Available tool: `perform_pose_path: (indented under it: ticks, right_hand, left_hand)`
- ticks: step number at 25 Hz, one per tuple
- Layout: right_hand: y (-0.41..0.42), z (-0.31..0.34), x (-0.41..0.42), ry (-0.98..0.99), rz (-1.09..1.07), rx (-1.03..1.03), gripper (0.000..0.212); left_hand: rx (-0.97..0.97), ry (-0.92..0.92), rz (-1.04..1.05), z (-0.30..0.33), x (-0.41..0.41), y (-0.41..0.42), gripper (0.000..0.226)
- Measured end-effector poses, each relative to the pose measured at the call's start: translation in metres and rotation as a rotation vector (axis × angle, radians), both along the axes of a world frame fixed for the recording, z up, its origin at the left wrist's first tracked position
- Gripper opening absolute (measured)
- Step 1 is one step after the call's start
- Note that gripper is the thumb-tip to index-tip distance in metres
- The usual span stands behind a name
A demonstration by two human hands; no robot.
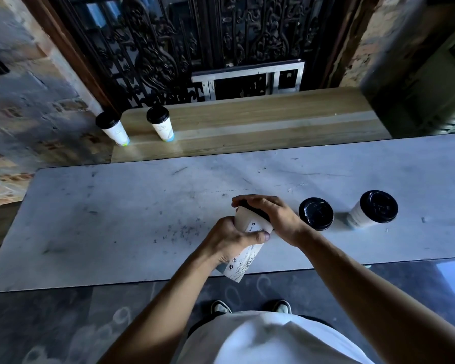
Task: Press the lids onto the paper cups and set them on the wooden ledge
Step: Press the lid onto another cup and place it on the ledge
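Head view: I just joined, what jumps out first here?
At the centre, the left hand grips a tilted paper cup while the right hand covers its black lid above the marble counter. To their right on the counter stand two more lidded cups. Two finished cups stand at the left end of the wooden ledge behind.

Cup in my grip [250, 227]: black line drawings and small round marks; I can't read any words.
Ledge cups [163, 127]: faint emblem, unreadable to me.
Lids right of grip [316, 212]: embossing, illegible.
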State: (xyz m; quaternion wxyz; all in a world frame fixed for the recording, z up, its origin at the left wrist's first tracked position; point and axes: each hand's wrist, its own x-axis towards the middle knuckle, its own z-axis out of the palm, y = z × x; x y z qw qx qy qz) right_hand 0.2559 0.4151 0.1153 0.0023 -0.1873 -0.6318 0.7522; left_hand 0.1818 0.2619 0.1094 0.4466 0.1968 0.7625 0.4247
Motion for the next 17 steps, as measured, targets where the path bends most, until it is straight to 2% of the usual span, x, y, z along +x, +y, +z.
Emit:
perform_pose_path:
  ticks: [3,13,17]
  right_hand:
    - [0.0,0.0,0.0,-0.015,-0.006,-0.013,0.037]
    - [0.01,-0.011,0.005,0.005,0.096,-0.033,0.037]
    - [0.011,-0.018,0.004,0.009,0.071,-0.096,0.04]
  left_hand:
    - [-0.014,-0.018,0.009,0.002,0.0,0.003,0.045]
    - [0.024,-0.071,0.045,-0.004,0.006,0.01,0.036]
    - [0.021,-0.085,0.044,-0.007,0.005,0.011,0.042]
